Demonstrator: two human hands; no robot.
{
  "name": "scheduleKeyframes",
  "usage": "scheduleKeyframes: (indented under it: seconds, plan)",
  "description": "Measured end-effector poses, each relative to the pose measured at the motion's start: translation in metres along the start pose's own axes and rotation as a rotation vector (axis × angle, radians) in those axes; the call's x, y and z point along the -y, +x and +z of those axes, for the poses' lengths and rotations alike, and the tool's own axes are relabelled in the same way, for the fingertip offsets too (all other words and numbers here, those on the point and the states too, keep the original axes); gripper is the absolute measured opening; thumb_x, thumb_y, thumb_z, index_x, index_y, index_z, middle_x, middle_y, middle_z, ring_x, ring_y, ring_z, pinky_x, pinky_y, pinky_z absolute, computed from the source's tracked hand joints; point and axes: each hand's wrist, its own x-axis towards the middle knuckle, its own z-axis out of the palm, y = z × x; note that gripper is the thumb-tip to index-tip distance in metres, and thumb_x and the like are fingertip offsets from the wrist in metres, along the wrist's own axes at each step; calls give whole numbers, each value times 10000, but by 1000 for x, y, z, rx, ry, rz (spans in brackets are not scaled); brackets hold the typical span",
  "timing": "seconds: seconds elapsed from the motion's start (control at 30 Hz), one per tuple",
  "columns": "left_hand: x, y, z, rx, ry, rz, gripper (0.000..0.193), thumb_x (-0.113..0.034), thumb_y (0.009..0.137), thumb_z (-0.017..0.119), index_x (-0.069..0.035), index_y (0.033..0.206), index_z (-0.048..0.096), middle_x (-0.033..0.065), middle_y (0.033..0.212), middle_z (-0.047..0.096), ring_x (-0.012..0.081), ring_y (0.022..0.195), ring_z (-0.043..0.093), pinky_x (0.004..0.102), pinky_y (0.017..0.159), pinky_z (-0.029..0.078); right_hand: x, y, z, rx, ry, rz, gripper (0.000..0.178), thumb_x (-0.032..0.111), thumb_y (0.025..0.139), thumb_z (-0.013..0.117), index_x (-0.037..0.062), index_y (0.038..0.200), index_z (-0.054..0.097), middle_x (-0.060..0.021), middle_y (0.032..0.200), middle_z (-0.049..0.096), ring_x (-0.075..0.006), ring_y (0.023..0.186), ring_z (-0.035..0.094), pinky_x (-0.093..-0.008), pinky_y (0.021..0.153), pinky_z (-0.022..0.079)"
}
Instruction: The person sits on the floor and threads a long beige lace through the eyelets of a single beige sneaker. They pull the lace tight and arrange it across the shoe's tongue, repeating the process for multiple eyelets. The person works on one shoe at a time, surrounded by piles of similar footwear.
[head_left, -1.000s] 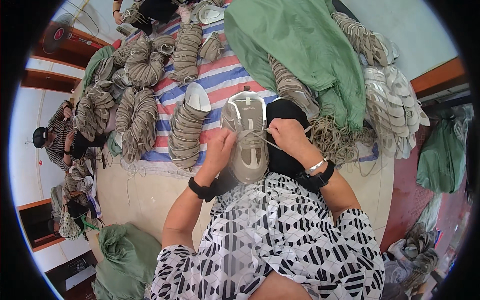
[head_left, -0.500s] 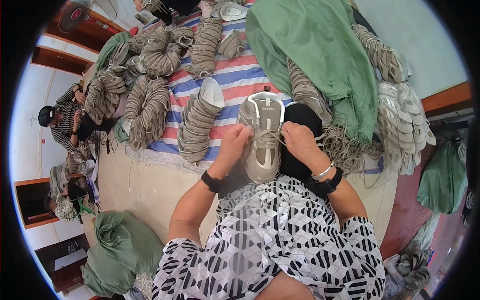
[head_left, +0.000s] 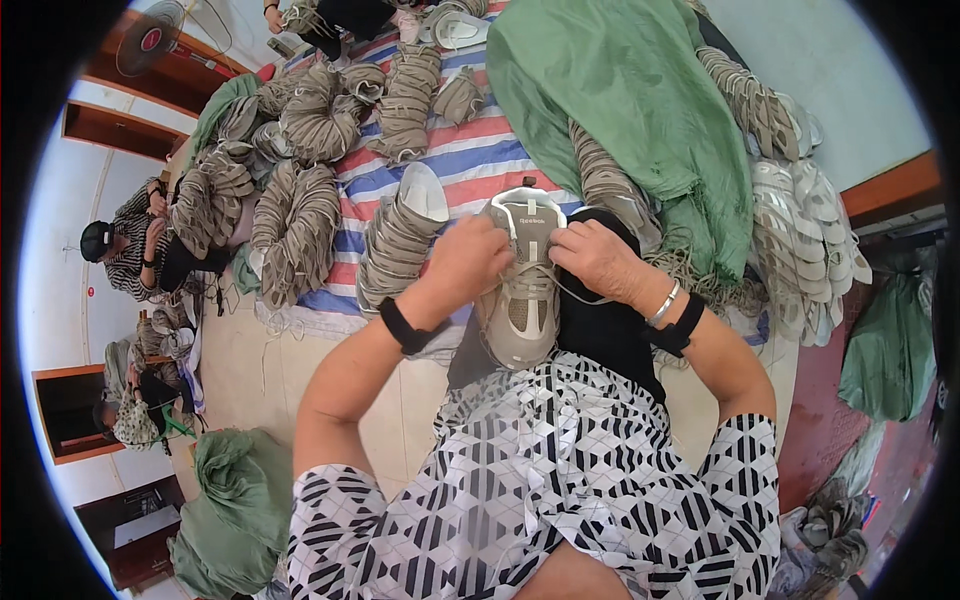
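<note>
A seated person in a black-and-white patterned garment works on a beige sneaker (head_left: 525, 290) held upright on the lap, its toe pointing back toward the body. Far left of the sneaker, another person in a dark cap (head_left: 98, 240) sits by the wall beside heaps of shoes, and a green sack (head_left: 235, 500) lies on the floor lower down. Nearer, to the sneaker's left, rows of matching shoes (head_left: 395, 245) are stacked in curved piles on a striped sheet (head_left: 480, 160). The left hand (head_left: 470, 262), a black band at its wrist, is closed against the sneaker's left side at the lacing, fingers pinching what seems to be the lace, though the grip itself is partly hidden. The right hand (head_left: 598, 258), wearing a silver bangle and a black band, is closed on the sneaker's right side, with a thin lace strand looping out just below it. A black cloth (head_left: 610, 330) lies under the sneaker's right side. Above and right of the sneaker spreads a large green cloth (head_left: 630, 100), and further right lie more stacked shoes (head_left: 800, 230).
</note>
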Motion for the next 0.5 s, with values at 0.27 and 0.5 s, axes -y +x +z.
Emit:
scheduleKeyframes:
  seconds: [0.27,0.5]
  plan:
    - [23,28,-26,386,132,355,234,-208,667,760,-129,832,613,19,922,562,265,951,533,399,785,461,-1,45,-20,555,136,297,112,78,745,633,18,825,684,-146,1011,627,-317,915,635,-407,756,506]
    - [8,15,-4,287,89,183,169,-289,777,662,-126,730,652,39,831,583,284,896,535,408,740,460,2,43,-4,550,141,377,130,72,728,638,-10,818,682,-192,929,653,-322,916,650,-414,762,519]
